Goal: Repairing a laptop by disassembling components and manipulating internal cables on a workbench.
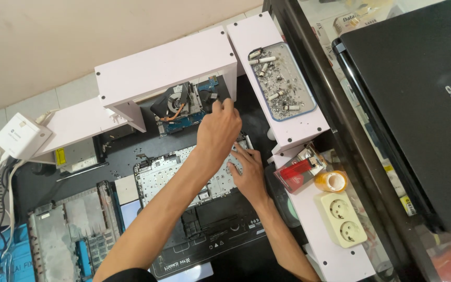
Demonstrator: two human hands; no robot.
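Observation:
A stripped laptop keyboard frame (168,175) lies face down on a black work mat (225,232). My left hand (217,130) reaches over its far right corner, fingers curled near a blue motherboard with a fan (181,107) that sits under a white shelf (165,65). Whether it holds something small is hidden. My right hand (247,175) rests with spread fingers pressing on the right edge of the keyboard frame.
A tray of ash and cigarette butts (282,81) sits on the white shelf at right. A red lighter pack (296,172), tape roll (331,181) and cream double socket (343,219) lie at right. A closed black laptop (418,99) rests on the glass counter. Another laptop chassis (71,230) lies at left.

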